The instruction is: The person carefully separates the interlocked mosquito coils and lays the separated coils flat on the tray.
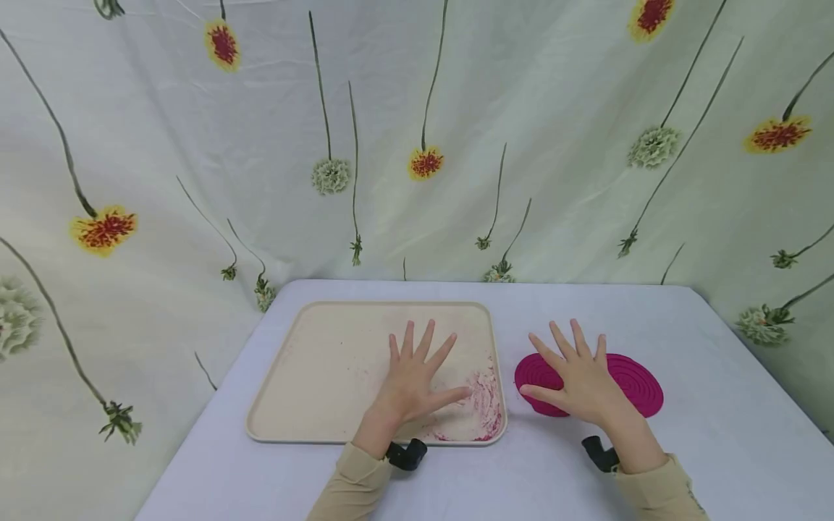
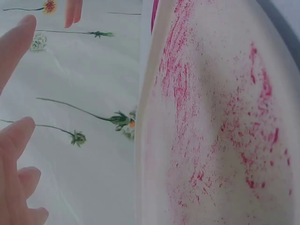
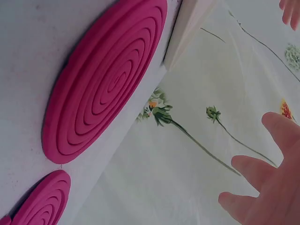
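Above the right part of a beige tray (image 1: pixel 326 369), my left hand (image 1: pixel 410 380) is spread with its fingers straight, holding nothing. My right hand (image 1: pixel 585 383) is likewise spread over two magenta spiral coils, partly covering them. In the head view the left coil (image 1: pixel 533 373) lies beside the tray and the right coil (image 1: pixel 635 383) lies farther right. From the right wrist, a large coil (image 3: pixel 112 86) shows flat, tightly wound rope that looks like modelling clay, with another coil (image 3: pixel 46 201) close by. Pink smears (image 2: pixel 180 93) mark the tray's surface in the left wrist view.
A white-covered table (image 1: pixel 717 405) carries the tray and coils. Behind it hangs a pale cloth (image 1: pixel 554 87) printed with flowers. A black wrist device (image 1: pixel 407 454) is at my left wrist, another black device (image 1: pixel 599 454) at the right.
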{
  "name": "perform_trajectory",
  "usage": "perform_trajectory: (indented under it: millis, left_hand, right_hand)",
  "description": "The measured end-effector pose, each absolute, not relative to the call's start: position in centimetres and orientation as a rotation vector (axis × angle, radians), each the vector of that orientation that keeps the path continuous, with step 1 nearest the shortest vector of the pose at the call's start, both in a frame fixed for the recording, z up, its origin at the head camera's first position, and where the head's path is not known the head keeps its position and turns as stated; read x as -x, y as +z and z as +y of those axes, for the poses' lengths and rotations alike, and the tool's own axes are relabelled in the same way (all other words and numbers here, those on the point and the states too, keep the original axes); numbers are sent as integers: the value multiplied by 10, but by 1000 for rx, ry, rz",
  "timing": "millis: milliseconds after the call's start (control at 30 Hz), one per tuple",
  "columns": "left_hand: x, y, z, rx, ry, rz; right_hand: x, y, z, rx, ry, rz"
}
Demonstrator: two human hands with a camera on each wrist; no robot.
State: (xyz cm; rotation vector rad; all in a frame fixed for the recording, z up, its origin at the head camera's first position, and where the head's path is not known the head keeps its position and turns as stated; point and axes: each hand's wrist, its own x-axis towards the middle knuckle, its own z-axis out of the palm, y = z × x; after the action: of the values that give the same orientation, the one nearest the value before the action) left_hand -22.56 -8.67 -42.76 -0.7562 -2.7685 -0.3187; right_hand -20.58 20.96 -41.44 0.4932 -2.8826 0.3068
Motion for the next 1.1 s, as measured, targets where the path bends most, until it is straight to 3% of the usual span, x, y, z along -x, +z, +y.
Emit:
perform_trajectory:
  millis: [267, 733, 1100]
  left_hand:
    - [230, -431, -71, 816, -650, -2700]
    - [232, -413, 0, 726, -1715, -2271]
    - [221, -421, 73, 277, -2525, -1879]
  right_hand:
    - [206, -403, 229, -454, 503, -2906]
    - [215, -401, 287, -246, 921, -2832]
    - [268, -503, 387, -34, 1150, -2699]
